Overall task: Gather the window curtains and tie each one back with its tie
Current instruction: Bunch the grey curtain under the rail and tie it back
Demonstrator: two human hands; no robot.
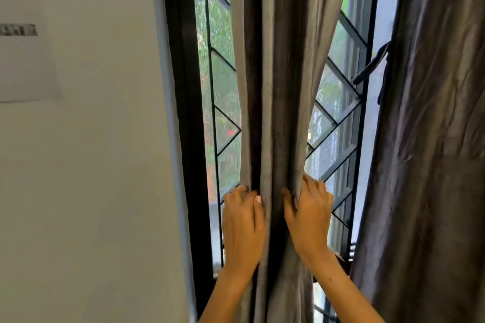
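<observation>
Head view
Left hand: the left hand [242,220] grips the left edge of the gathered curtain [278,92], fingers curled into the folds and the thumb lying up along the cloth.
Right hand: the right hand [309,217] holds the right edge of the same bundle at the same height, fingers curled round behind the fabric, thumb pressed on the front.
Gathered curtain: grey, bunched into narrow upright pleats between the two hands; it rises straight up above them and hangs on down between the forearms.
Second curtain: another grey curtain [430,152] hangs loose, well to the right of the right hand, and is not touched.
Tie: a dark strap [371,64] juts out from the left edge of the second curtain, up and to the right of the right hand; its far end cannot be made out.
Window frame: a black window frame [187,113] stands just to the left of the left hand.
Grille: a black metal grille [341,123] of slanted bars shows behind the bundle, on both sides of the hands, with greenery outside.
Wall: a white wall [105,165] lies further left of the left hand, with a blurred paper sheet [25,31] stuck high up on it.
</observation>
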